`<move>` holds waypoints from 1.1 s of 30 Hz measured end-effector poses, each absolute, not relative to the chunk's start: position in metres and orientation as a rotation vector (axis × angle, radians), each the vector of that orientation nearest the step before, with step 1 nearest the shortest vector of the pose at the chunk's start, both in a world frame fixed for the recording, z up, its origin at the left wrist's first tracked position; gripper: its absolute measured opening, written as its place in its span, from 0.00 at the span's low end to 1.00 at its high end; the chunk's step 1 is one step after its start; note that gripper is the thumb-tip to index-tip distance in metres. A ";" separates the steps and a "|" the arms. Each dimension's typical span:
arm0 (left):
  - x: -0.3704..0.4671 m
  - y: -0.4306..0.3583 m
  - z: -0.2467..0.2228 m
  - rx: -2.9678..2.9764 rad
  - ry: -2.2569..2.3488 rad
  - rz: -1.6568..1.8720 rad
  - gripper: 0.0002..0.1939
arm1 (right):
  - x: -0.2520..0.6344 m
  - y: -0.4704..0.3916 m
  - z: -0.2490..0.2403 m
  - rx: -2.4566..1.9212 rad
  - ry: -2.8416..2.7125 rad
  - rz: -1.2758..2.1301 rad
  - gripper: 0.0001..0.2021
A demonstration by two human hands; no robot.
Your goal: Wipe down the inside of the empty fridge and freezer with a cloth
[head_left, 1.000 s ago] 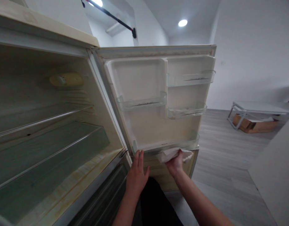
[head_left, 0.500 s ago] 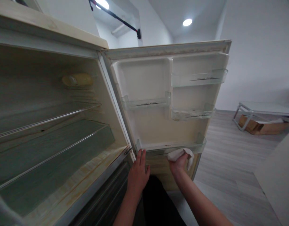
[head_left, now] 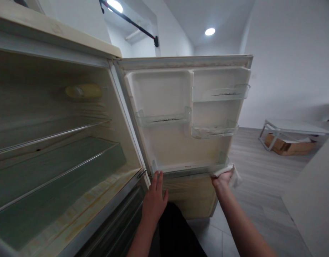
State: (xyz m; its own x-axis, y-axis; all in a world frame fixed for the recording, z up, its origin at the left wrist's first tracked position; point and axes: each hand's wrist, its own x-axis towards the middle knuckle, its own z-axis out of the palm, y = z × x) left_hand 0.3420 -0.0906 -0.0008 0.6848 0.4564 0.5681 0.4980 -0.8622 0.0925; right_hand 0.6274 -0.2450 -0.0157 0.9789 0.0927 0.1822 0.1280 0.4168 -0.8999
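Observation:
An empty fridge stands open, its door point(head_left: 180, 117) swung out to the right with clear plastic door shelves point(head_left: 164, 118) on the inside. My left hand point(head_left: 154, 198) lies flat with fingers together against the door's bottom edge near the hinge. My right hand point(head_left: 222, 178) grips a white cloth point(head_left: 232, 175) and presses it to the lower right corner of the door, by the bottom door shelf point(head_left: 191, 167).
Inside the fridge are glass shelves point(head_left: 57, 157) and a yellowed lamp cover point(head_left: 82, 91); the floor of the compartment is stained. At the right, a low white table point(head_left: 293, 126) stands over a cardboard box point(head_left: 284, 145) on the wood floor. A pale counter edge point(head_left: 314, 185) is at far right.
My right hand has slid the cloth to the right along the door's bottom edge, from the middle to the right corner. My left hand has stayed in place.

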 end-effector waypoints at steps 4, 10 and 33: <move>0.343 -0.089 -0.005 -2.797 -0.773 -0.962 0.38 | 0.565 -0.215 -0.026 -1.032 -0.346 0.474 0.38; 0.342 -0.088 -0.004 -2.799 -0.774 -0.940 0.38 | 0.475 -0.165 -0.045 -0.410 -0.364 1.239 0.19; 0.317 -0.080 -0.007 -2.897 -0.869 -1.012 0.40 | 0.471 -0.154 -0.055 -0.455 -0.122 1.371 0.17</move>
